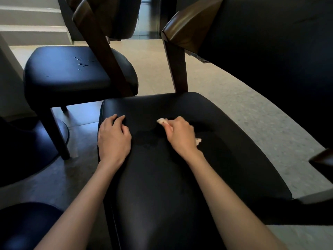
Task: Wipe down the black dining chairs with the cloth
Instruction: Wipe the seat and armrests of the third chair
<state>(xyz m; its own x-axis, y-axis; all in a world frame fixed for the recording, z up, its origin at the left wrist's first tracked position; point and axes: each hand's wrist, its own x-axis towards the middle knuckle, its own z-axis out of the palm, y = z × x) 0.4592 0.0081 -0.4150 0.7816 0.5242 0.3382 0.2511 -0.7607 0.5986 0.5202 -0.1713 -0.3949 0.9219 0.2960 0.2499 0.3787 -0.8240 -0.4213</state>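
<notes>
Pale cloth (162, 121) bunched small inside the right hand (180, 134), only two scraps showing: one past the knuckles toward the seat's back edge, the other under the heel of the palm. Fingers and thumb curled tight round it, fist pressed down on the black seat (162, 186) of the nearest dining chair, a little right of the middle and nearer the back edge than the front. Dull, damp-looking patch (149, 141) on the upholstery just left of the fist, between the two hands. At the seat's left edge, left hand (114, 136) palm down, holding nothing, fingers loosely bent, tips resting on the cushion toward the back left corner. Bare forearms reaching in over the front edge. Behind the back edge, a dark wooden post (177, 69) upright, carrying a brown rail and the black padded backrest (270, 51) at upper right. Second black chair (63, 73) beyond the back left corner, its wooden back frame (100, 51) slanting across in front of its seat, a scatter of water droplets (82, 63) near that seat's far edge. Round dark pedestal base (27, 159) on the floor at left, one leg of the second chair at its rim. Corner of a third dark seat (23, 226) at lower left. Pale speckled floor (243, 98) to the right, pale steps (32, 24) at upper left.
</notes>
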